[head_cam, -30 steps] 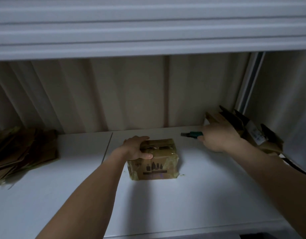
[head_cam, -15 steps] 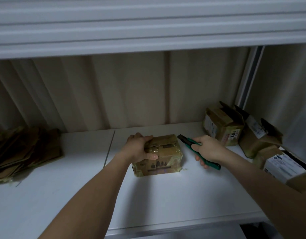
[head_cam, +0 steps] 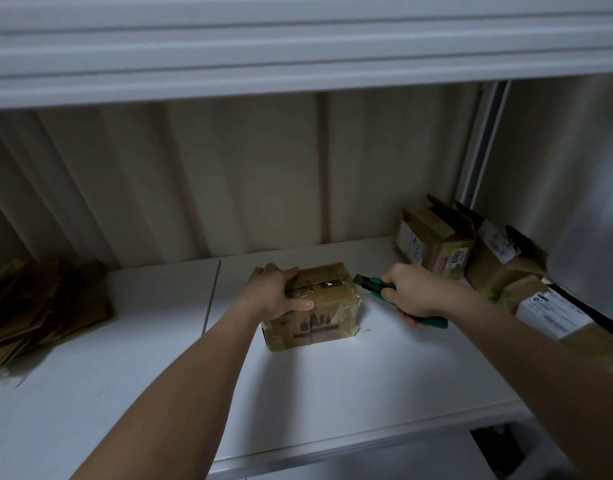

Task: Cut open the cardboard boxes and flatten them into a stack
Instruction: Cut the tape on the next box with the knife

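A small taped cardboard box sits in the middle of the white shelf. My left hand grips its top left corner, thumb on the front face. My right hand holds a green utility knife, whose dark tip sits right at the box's upper right edge. A stack of flattened cardboard lies at the shelf's left end.
Several more cardboard boxes with white labels are piled at the right end of the shelf, close to my right forearm. A white shelf board hangs overhead. A ribbed beige wall closes the back. The shelf's front edge runs below my arms.
My right hand has drawn the knife from the boxes at the right over to the small box's right edge. My left hand has kept its hold on the box.
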